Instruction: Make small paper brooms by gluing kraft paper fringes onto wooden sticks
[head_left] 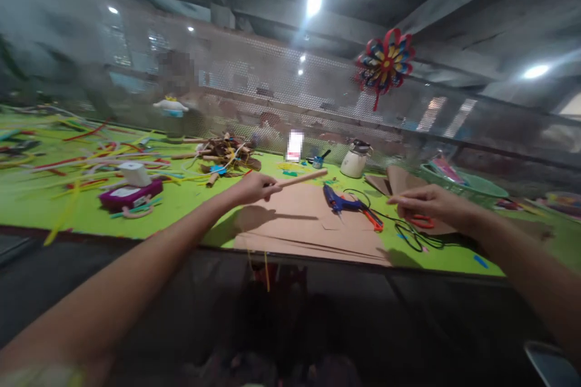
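My left hand (pixel 256 187) is closed round one end of a thin light-brown stick (pixel 303 178), which points right and slightly up over sheets of brown cardboard (pixel 290 230). A blue glue gun (pixel 341 201) with an orange trigger lies on the cardboard, its black cord (pixel 415 239) coiled to the right. My right hand (pixel 424 202) hangs over the right side with thumb and fingers pinched together. Whether anything is between them cannot be made out. Just below it show orange loop handles (pixel 422 221), beside folded brown cardboard pieces (pixel 403 181).
Coloured pipe cleaners (pixel 77 157), a purple box (pixel 131 195) with a white block on it, and a twig pile (pixel 231 154) cover the left. A white jar (pixel 355 160) and green basket (pixel 472 184) stand behind. The green table's front edge (pixel 181 245) runs before me.
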Available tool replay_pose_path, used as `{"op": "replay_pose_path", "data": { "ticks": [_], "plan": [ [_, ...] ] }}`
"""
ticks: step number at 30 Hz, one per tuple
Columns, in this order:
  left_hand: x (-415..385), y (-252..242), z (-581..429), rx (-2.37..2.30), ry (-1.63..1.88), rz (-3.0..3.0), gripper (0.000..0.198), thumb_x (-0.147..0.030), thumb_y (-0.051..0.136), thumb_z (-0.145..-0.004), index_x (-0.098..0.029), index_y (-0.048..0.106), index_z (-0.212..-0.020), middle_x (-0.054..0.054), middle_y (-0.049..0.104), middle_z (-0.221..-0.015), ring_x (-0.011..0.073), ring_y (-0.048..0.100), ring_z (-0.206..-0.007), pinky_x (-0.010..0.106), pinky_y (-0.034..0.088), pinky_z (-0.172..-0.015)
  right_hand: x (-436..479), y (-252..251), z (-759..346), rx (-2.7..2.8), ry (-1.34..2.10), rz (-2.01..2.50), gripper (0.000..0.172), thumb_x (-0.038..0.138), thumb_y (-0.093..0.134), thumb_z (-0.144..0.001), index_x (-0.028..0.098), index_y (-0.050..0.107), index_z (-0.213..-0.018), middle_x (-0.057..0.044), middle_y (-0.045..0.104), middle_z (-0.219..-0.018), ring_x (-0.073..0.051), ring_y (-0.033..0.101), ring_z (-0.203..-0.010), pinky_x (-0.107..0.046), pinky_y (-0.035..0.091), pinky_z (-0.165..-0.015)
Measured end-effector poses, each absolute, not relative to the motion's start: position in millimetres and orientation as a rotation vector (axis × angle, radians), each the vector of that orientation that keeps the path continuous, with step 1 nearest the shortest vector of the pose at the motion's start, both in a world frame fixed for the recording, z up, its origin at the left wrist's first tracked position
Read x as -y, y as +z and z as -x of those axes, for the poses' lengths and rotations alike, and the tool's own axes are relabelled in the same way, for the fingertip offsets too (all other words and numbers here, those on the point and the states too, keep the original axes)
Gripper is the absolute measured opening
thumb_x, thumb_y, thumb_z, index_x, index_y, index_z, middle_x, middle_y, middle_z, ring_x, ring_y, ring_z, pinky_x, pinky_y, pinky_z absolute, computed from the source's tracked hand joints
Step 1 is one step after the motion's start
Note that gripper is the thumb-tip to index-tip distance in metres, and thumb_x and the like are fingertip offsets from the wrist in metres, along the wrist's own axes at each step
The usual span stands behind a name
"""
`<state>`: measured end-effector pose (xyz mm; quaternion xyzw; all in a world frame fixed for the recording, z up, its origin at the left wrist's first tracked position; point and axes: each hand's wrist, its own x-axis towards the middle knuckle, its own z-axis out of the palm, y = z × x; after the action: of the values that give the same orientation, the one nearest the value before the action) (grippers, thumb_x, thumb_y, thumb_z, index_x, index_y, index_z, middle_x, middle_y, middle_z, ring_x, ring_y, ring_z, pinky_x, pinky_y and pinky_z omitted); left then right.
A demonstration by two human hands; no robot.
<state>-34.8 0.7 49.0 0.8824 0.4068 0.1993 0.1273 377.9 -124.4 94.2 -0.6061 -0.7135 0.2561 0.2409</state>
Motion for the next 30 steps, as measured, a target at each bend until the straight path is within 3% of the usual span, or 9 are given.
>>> {"op": "replay_pose_path", "data": {
  "ticks": [3, 6, 8, 15, 23, 30],
  "plan": [
    [-9.8, 71.9, 33.3, -1.124, 0.578, -2.422, 0.043, -0.05, 0.048, -0.081, -0.011, 0.067, -0.084, 0.009, 0.066, -0.069, 0.0129, 0.052, -0.057, 0.027, 0.038, -0.057, 109.8, 93.8, -369.5, 1.902, 0.205, 1.756, 0.035, 0.044, 0.06, -0.074, 0.017, 0.071, -0.093, -0.012, 0.07, -0.089, -0.026, 0.063, -0.082, -0.039, 0.047, -0.074],
    [-17.5, 90.2, 31.7, -1.059, 0.539, -2.276, 0.044, -0.048, 0.051, -0.08, -0.009, 0.064, -0.097, 0.009, 0.066, -0.069, 0.0129, 0.055, -0.059, 0.027, 0.042, -0.058, 104.0, 89.9, -338.7, 1.844, -0.283, 1.69, 0.027, 0.037, 0.054, -0.078, 0.018, 0.071, -0.087, -0.012, 0.069, -0.094, -0.027, 0.063, -0.083, -0.04, 0.046, -0.075],
    [-18.3, 102.9, 29.5, -1.026, 0.562, -2.216, 0.045, -0.045, 0.051, -0.081, -0.007, 0.061, -0.103, 0.008, 0.064, -0.069, 0.0134, 0.056, -0.061, 0.029, 0.044, -0.059, 107.2, 85.1, -308.0, 1.844, -0.368, 1.562, 0.026, 0.035, 0.049, -0.081, 0.018, 0.069, -0.082, -0.011, 0.068, -0.091, -0.025, 0.062, -0.082, -0.037, 0.046, -0.074],
    [4.5, 155.8, 18.4, -0.905, 0.679, -2.17, 0.041, -0.038, 0.045, -0.089, -0.009, 0.054, -0.116, 0.008, 0.06, -0.068, 0.0181, 0.058, -0.068, 0.036, 0.043, -0.06, 112.0, 60.2, -219.6, 2.223, 0.055, 1.209, 0.026, 0.033, 0.048, -0.084, 0.017, 0.068, -0.077, -0.008, 0.067, -0.078, -0.018, 0.059, -0.068, -0.031, 0.045, -0.065],
    [26.2, 151.5, 11.4, -0.669, 0.536, -2.049, 0.032, -0.039, 0.049, -0.086, -0.012, 0.06, -0.1, 0.002, 0.058, -0.059, 0.0119, 0.055, -0.056, 0.03, 0.044, -0.06, 131.3, 92.6, -262.5, 1.803, 0.557, 1.251, 0.035, 0.047, 0.058, -0.078, 0.015, 0.067, -0.068, -0.003, 0.062, -0.058, -0.014, 0.054, -0.055, -0.026, 0.044, -0.055],
    [33.8, 153.7, -22.8, -0.768, 0.697, -1.889, 0.028, -0.039, 0.058, -0.079, -0.014, 0.057, -0.09, 0.001, 0.058, -0.056, 0.0141, 0.06, -0.055, 0.03, 0.046, -0.058, 151.5, 87.1, -221.8, 1.789, 0.735, 1.109, 0.035, 0.046, 0.061, -0.076, 0.012, 0.07, -0.074, -0.005, 0.063, -0.061, -0.012, 0.052, -0.054, -0.025, 0.043, -0.053]
  ]
}}
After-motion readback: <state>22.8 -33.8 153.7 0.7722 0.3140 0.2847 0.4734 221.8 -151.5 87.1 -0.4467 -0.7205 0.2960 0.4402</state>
